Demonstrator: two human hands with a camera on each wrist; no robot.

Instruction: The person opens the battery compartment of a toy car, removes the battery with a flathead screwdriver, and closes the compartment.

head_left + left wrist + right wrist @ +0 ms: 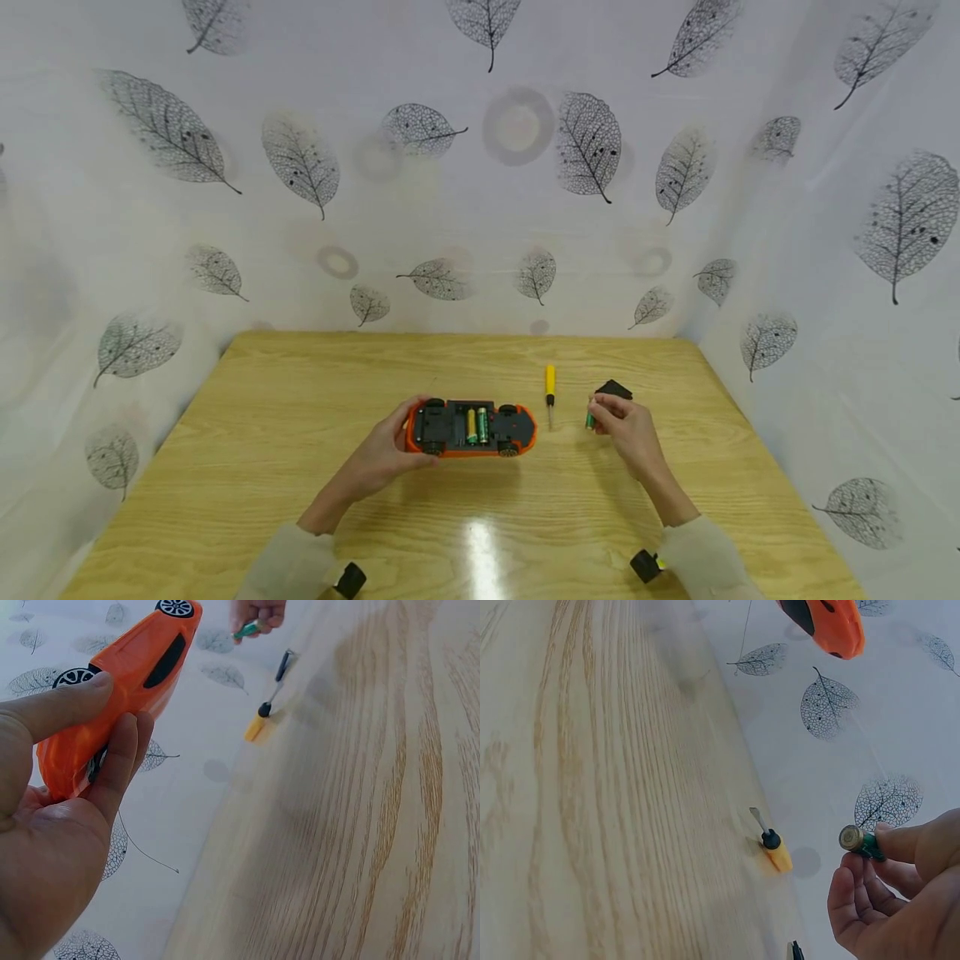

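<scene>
My left hand [377, 460] grips the rear end of an orange toy car [517, 432] turned wheels-up. Thumb and fingers lie along opposite sides of its body in the left wrist view. The underside has an uncovered battery compartment [461, 414] holding two batteries [482, 425] side by side. Off to the right, my right hand [633, 435] pinches a small green battery [868, 844] between thumb and fingers, its flat metal end showing in the right wrist view. Just beyond that hand lies a black piece [615, 388], partly hidden by the fingers.
A screwdriver with a yellow handle [551, 379] lies on the wooden table [300, 392] between the car and my right hand. White leaf-patterned sheeting [480, 217] rises behind the table and along both sides.
</scene>
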